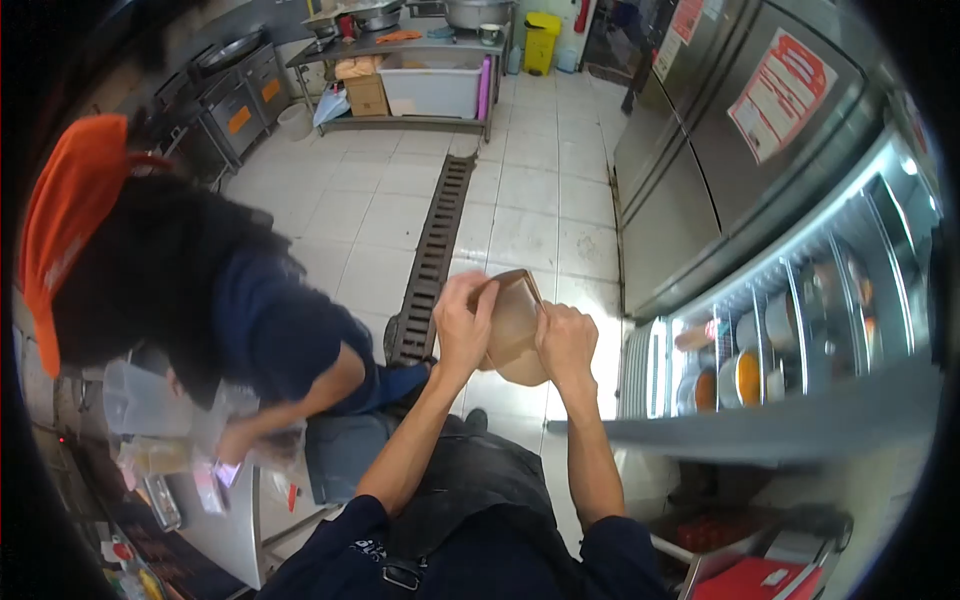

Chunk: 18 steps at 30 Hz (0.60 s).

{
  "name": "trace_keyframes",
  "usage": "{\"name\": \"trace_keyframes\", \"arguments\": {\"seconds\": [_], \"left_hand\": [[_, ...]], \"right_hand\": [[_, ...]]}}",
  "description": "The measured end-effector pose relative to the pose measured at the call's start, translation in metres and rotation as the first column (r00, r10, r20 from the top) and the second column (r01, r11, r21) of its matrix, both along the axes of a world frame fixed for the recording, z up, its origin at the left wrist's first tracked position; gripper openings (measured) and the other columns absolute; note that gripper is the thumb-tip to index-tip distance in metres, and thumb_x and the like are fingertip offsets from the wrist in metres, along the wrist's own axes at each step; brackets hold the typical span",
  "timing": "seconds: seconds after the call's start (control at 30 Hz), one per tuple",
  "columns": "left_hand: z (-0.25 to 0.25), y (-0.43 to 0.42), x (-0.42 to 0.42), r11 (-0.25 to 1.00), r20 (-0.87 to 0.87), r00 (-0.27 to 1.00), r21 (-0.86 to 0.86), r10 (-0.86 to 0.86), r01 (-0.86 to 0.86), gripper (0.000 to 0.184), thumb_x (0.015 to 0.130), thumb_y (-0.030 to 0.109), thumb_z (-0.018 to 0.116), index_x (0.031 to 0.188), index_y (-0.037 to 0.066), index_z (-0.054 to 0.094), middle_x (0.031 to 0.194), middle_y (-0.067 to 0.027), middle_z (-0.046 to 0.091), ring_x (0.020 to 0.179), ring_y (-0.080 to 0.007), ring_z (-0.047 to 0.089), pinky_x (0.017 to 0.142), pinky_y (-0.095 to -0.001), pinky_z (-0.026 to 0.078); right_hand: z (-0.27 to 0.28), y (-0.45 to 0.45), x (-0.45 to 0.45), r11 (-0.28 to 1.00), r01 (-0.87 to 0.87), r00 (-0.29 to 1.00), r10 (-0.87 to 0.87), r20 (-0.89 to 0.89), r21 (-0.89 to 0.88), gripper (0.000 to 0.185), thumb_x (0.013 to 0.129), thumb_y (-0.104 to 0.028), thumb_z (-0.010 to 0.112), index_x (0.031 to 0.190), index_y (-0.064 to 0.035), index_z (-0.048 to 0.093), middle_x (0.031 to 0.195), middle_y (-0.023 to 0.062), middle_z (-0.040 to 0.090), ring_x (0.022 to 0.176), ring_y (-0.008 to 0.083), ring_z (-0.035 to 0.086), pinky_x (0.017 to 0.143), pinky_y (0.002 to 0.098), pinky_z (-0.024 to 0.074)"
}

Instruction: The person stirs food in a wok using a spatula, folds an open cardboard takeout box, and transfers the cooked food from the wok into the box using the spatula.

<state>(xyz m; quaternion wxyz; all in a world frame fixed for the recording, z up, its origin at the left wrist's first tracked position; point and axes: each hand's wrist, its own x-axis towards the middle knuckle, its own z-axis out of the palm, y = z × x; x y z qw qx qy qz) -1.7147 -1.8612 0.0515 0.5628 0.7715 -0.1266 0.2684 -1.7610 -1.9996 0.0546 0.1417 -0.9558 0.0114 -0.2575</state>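
Observation:
In front of my chest, above the tiled floor, I hold up a brown paper bag (pixel 515 318). Its top edge is spread apart, and the folded lower part hangs between my wrists. My left hand (pixel 463 325) pinches the left side of the rim between thumb and fingers. On the opposite side, my right hand (pixel 567 345) has its fingers curled round the rim. What lies inside the bag, if anything, cannot be made out.
A co-worker in an orange cap (pixel 75 215) bends over a side table (pixel 235 520) at my left, close to my arm. On my right stands a lit glass-front fridge (pixel 790 330) holding bowls. A floor drain grate (pixel 435 255) runs ahead towards a steel worktable (pixel 420 45).

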Motion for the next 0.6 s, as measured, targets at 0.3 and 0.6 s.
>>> {"name": "trace_keyframes", "arguments": {"seconds": [0.3,0.6], "left_hand": [[0.005,-0.031,0.226,0.673,-0.476,0.546,-0.7,-0.689,0.238,0.034,0.087,0.031,0.06,0.103,0.001,0.058,0.088,-0.0041,0.059,0.081,-0.009,0.057,0.068,-0.0241,0.046],[-0.047,0.027,0.377,0.251,-0.25,0.471,-0.966,-0.846,-0.062,0.047,0.085,0.025,0.059,0.124,0.002,0.046,0.119,-0.0119,0.055,0.109,-0.0247,0.054,0.096,-0.039,0.043]], "right_hand": [[0.01,-0.07,0.205,0.948,-0.245,0.935,0.176,0.308,0.204,0.011,0.077,-0.005,0.06,0.086,-0.0018,0.065,0.072,0.0113,0.062,0.064,0.0267,0.058,0.058,0.0359,0.0453],[0.035,-0.017,0.464,0.573,-0.777,0.629,0.698,0.342,0.26,0.005,0.075,-0.006,0.062,0.077,-0.0027,0.066,0.073,0.0086,0.063,0.065,0.0258,0.059,0.058,0.034,0.0481]]}}
